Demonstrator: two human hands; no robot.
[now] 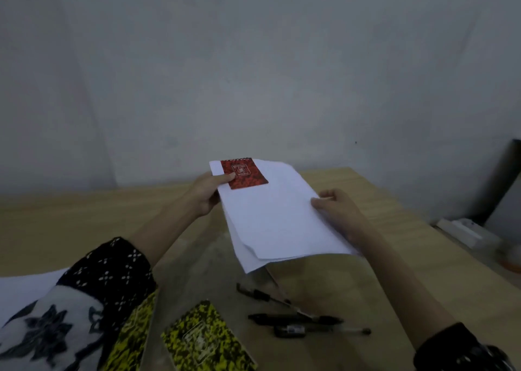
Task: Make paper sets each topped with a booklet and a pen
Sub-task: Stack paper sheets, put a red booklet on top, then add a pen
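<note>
Both my hands hold a stack of white paper sheets point(276, 218) up above the wooden table point(84, 221). My left hand point(208, 193) grips the stack's far left corner, its thumb pinning a small red spiral booklet point(244, 173) on top. My right hand point(335, 207) grips the stack's right edge. Below the stack, three dark pens point(296, 318) lie on the table. Two yellow-and-black booklets lie near me, one point(205, 339) in full view, the other point(132, 334) partly under my left sleeve.
More white paper point(25, 289) lies at the table's left, partly behind my left arm. A white object point(465, 231) and a dark leaning panel point(499, 182) sit past the table's right edge. A grey wall stands behind the table.
</note>
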